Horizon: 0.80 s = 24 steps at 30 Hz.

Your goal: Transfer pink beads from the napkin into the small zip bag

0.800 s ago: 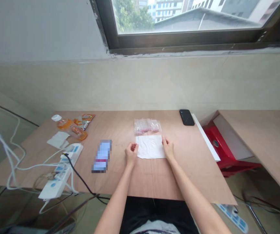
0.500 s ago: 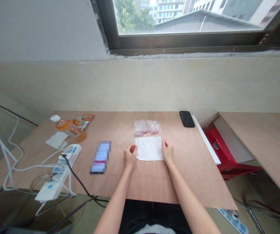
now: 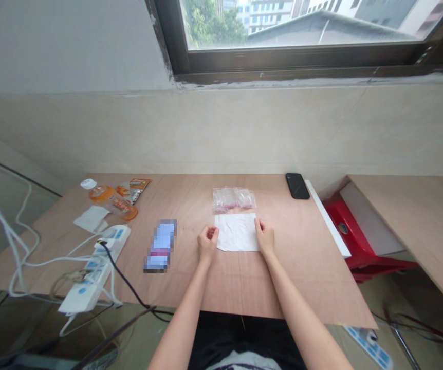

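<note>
A white tissue [image 3: 237,233], slightly wrinkled, is spread flat on the wooden table in front of me. My left hand [image 3: 207,240] is closed at its left edge, thumb and fingertips pinched together there. On the opposite side, my right hand [image 3: 264,236] grips the right edge between thumb and fingers. Just beyond the tissue lie clear plastic packets [image 3: 234,199] with some pink on them; their contents are too small to make out.
A phone with a blurred screen [image 3: 160,245] lies left of my hands. Farther left are a power strip [image 3: 96,270] with cables, an orange drink bottle [image 3: 114,201], a snack packet [image 3: 139,189] and folded tissues [image 3: 91,219]. A black phone [image 3: 297,186] rests at the back right.
The whole view has shifted very slightly. Both hands keep the same hold at the tissue's edges, and the tissue lies as before.
</note>
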Each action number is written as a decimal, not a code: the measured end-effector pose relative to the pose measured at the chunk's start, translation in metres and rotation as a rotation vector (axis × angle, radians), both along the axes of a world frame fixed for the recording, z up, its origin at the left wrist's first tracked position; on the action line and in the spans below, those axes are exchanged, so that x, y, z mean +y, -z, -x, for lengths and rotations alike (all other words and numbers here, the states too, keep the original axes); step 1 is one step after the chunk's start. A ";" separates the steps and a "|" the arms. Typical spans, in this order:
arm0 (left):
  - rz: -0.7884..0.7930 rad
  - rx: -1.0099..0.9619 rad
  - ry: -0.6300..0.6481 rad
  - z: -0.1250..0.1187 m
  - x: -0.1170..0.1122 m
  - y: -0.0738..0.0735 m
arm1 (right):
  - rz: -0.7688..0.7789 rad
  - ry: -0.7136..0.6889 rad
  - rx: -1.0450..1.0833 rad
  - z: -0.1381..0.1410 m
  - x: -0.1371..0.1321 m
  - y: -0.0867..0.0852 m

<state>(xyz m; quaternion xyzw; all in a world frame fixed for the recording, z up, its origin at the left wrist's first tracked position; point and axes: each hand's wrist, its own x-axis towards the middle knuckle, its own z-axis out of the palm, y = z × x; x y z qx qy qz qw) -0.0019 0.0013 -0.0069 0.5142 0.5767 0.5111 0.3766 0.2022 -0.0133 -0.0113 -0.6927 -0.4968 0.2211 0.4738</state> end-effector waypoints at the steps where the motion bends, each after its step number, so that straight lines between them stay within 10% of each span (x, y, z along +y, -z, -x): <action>1: -0.001 0.003 0.001 0.000 0.000 0.000 | 0.000 0.002 -0.003 0.000 0.000 0.000; 24: -0.001 0.026 -0.002 0.000 0.000 0.000 | 0.014 0.010 -0.033 0.000 0.001 0.003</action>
